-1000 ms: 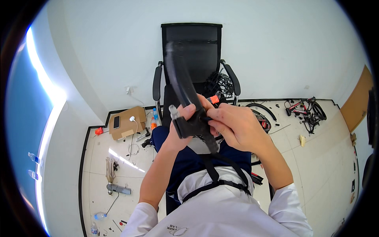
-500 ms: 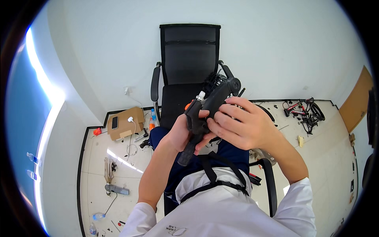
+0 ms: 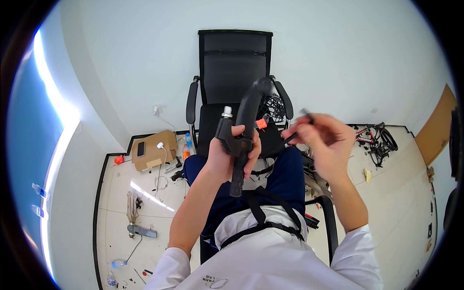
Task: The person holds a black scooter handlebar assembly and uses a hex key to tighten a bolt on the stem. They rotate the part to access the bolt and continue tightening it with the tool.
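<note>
My left hand is wrapped round a black curved handle part, held upright over my lap. A ribbed grip sticks out below the hand, and a side stub with a silver cap rises next to the curved tube. To the right, apart from the handle part, my right hand pinches a slim black rod-like tool. Its exact kind is hard to make out. Past both hands, a black office chair faces me. An orange piece and a black wire-like tangle are at the right of its seat.
On the floor to the left are a cardboard piece with a phone, bottles and a grey metal tool. Bicycle-like parts and a yellowish piece lie right. My chair's armrest is beside me.
My right hand has come off the handle part and moved right, now showing a slim black tool. The handle part has swung more upright in my left hand.
</note>
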`<state>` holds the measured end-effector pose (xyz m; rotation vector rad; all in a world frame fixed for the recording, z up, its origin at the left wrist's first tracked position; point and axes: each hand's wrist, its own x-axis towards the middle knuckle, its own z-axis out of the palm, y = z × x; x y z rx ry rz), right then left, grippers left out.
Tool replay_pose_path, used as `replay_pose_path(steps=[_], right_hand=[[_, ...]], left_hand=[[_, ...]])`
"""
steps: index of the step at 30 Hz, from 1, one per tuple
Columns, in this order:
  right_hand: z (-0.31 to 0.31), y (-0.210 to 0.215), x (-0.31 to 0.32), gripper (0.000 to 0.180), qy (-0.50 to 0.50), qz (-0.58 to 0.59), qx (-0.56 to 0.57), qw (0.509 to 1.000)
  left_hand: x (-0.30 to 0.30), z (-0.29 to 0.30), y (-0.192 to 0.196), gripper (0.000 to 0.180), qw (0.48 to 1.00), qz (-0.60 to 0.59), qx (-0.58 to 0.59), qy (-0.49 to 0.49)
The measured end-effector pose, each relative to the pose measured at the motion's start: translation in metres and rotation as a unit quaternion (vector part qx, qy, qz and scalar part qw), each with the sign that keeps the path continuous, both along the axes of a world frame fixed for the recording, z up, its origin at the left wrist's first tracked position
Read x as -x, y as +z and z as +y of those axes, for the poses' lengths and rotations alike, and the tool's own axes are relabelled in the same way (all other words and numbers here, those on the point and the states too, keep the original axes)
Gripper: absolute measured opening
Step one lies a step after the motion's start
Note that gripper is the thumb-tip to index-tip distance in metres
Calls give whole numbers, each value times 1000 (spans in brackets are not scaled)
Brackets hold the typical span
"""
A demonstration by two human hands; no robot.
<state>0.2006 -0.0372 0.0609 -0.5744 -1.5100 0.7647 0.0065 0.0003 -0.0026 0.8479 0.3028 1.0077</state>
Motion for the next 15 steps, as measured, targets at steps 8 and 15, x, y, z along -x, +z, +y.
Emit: replay_pose_path(steps=[8, 15], right_hand=[[-3, -7, 16, 12, 25, 124, -62, 990], [-1, -4, 22, 11, 36, 105, -81, 990]], left_hand=[[-4, -11, 10, 40, 997, -77, -23, -4], [-6, -12, 7, 41, 991, -130, -10, -43]])
